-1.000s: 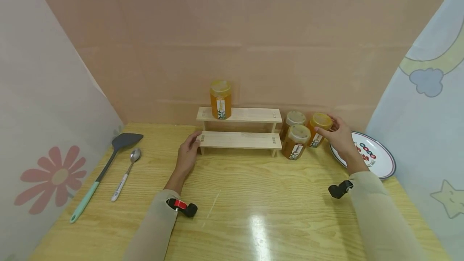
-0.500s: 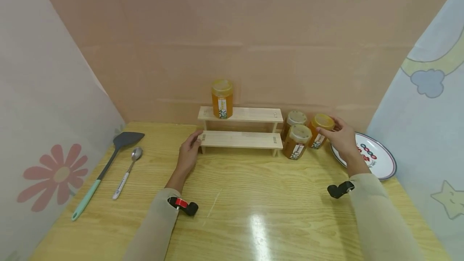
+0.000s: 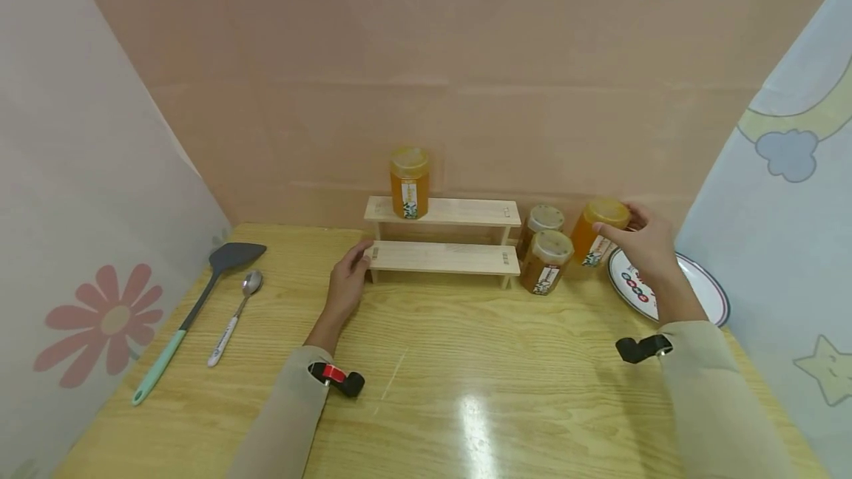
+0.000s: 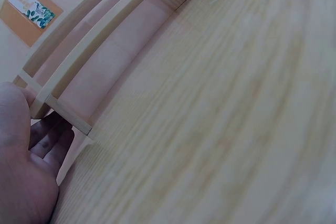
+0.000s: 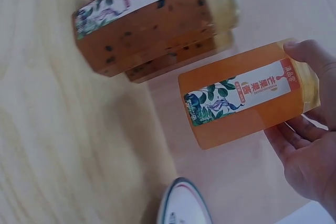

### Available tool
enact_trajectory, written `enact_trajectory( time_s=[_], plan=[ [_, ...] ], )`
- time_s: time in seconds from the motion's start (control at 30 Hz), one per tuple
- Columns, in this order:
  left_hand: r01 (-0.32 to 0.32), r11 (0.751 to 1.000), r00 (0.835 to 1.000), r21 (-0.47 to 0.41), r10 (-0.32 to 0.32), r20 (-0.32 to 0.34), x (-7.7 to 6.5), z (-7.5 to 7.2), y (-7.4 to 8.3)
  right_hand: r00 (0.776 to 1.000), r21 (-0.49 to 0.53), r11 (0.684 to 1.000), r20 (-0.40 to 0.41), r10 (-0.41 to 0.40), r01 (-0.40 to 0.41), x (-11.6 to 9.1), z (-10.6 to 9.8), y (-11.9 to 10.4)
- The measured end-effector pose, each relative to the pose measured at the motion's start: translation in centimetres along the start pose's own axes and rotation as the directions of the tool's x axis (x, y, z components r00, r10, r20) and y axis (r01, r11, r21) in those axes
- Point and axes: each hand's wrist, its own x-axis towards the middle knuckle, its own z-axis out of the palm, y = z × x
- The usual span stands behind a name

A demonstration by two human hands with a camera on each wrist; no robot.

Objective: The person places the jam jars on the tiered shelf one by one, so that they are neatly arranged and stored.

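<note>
My right hand (image 3: 647, 241) grips a jar of orange jam (image 5: 241, 95) near its lid, thumb on one side and fingers on the other. The jar is lifted off the table, slightly tilted, with its label showing in the right wrist view. With my left hand (image 3: 347, 283) I hold the left end of the lower tier of a two-tier wooden shelf (image 3: 442, 257). In the left wrist view the thumb lies against the board's end and the fingers (image 4: 56, 148) reach under it. Another orange jar (image 3: 410, 183) stands on the upper tier, left of its middle.
Two brown jars with dark specks, a front one (image 3: 547, 263) and a rear one (image 3: 542, 219), stand right of the shelf. A white oval plate (image 3: 715, 300) lies beyond my right hand. At the left lie a grey spatula (image 3: 174, 342) with a green handle and a spoon (image 3: 233, 324).
The right hand has raised the orange jar off the table and shifted it right, away from the brown jars. My left hand stays at the shelf's end.
</note>
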Motion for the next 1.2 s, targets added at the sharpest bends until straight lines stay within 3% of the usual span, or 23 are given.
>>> enact_trajectory(
  time_s=[0.37,0.63,1.2],
  plan=[
    [0.006,1.000,1.000,0.004,-0.006,0.004,0.0,0.1,0.0,0.998,0.025,0.998,-0.043,-0.049,0.050,-0.5,-2.2,-3.6],
    [0.016,1.000,1.000,0.010,-0.016,0.009,0.0,0.1,0.1,0.999,0.037,0.999,-0.033,-0.039,0.040,-0.8,-2.6,-5.2],
    [0.033,0.999,0.999,0.018,-0.033,0.003,-0.2,-0.1,0.4,0.993,0.044,0.992,-0.016,-0.118,0.119,1.1,0.6,-9.3]
  ],
)
